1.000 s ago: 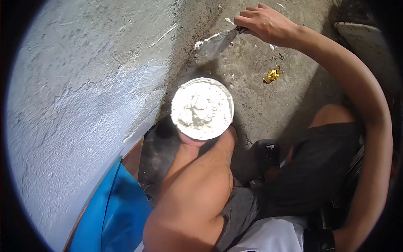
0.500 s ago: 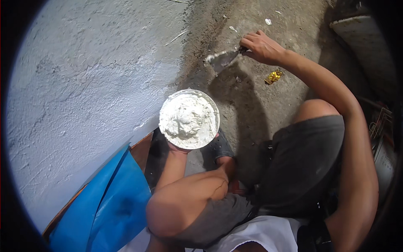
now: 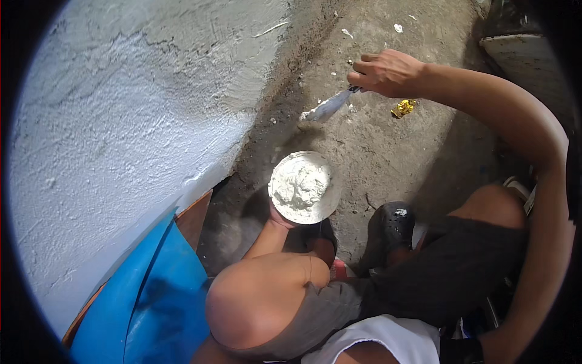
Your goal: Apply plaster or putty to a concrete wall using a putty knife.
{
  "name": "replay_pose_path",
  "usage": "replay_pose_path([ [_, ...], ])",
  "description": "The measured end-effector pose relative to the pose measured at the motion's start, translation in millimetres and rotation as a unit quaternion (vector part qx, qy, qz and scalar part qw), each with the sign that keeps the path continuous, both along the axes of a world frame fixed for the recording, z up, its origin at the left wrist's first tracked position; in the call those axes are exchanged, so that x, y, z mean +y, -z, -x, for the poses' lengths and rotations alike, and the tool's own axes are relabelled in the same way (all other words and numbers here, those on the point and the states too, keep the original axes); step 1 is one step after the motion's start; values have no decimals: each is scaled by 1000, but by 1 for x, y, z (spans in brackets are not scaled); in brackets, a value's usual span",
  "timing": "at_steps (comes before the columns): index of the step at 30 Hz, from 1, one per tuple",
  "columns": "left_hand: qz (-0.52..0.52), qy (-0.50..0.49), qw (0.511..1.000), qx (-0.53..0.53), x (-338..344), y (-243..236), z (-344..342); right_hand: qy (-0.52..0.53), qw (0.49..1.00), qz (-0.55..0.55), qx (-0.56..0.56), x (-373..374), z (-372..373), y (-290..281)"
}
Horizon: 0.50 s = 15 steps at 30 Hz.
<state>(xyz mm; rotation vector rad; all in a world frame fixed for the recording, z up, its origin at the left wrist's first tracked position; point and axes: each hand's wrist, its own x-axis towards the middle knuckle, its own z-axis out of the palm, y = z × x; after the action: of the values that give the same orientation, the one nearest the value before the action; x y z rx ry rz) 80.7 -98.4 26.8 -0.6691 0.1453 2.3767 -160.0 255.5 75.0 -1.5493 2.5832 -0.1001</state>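
Observation:
A round white tub [image 3: 332,200], filled with thick white putty [image 3: 301,185], rests in my left hand [image 3: 281,217], which grips it from beneath; most of the fingers are hidden under it. My right hand [image 3: 386,73] is closed around the dark handle of a putty knife [image 3: 330,107]. White paste coats the edge of its blade, which points left and down, above the floor and apart from the tub. To the left stands a rough wall [image 3: 139,127], whitish low down and greyer toward the top.
A blue sheet [image 3: 163,297] and a brown board [image 3: 194,221] lean by the wall's lower end. On the bare floor [image 3: 357,145] lie a crumpled gold wrapper [image 3: 403,108] and white flecks. A pale bulky object [image 3: 524,67] stands at the far right. My dark clog [image 3: 397,224] is beside the tub.
The tub has moved right and lower in the picture and appears smaller. My right hand has shifted slightly right, and the blade has turned. My right knee has swung outward, uncovering the clog.

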Motion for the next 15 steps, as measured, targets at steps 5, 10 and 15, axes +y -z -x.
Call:
replay_pose_path([
  [5,22,-37,998,-52,10,4,-15,50,992,-45,-107,-32,5,25],
  [10,-88,7,991,-102,4,20,-26,86,990,95,-59,-49,11,56],
  [15,23,124,988,-92,2,42,-33,84,996,38,-13,-68,19,61],
])
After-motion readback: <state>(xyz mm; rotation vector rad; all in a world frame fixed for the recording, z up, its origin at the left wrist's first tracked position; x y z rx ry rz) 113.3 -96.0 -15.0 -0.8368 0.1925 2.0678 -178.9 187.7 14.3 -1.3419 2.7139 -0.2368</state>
